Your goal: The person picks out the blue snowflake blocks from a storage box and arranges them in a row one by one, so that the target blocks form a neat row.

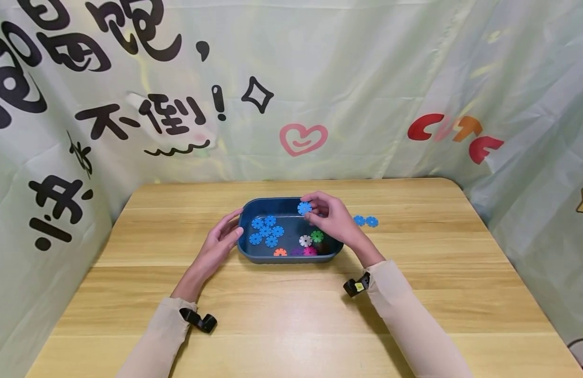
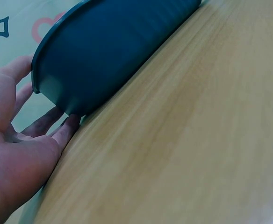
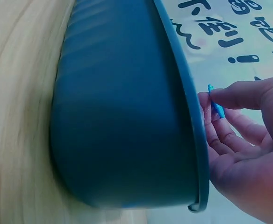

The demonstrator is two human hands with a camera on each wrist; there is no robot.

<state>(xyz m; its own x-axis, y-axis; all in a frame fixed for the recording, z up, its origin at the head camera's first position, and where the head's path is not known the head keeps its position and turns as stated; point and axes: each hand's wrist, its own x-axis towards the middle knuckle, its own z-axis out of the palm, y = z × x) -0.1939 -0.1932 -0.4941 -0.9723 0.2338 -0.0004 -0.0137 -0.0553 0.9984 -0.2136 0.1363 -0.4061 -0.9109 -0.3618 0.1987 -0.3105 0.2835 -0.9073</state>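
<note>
A dark blue plastic tray stands on the table. My left hand rests against its left end, with the fingers fairly straight along the outer wall. Above the tray's back right part, my right hand pinches a blue notched disc between thumb and fingertips. In the right wrist view this disc shows edge-on, beyond the rim. Several blue notched discs lie in the tray's left half. To the right are a white disc, a green disc and a pink disc.
Two blue discs lie on the wooden table right of the tray. An orange disc and a purple disc sit by the tray's front wall, partly hidden. Behind the table hangs a printed curtain.
</note>
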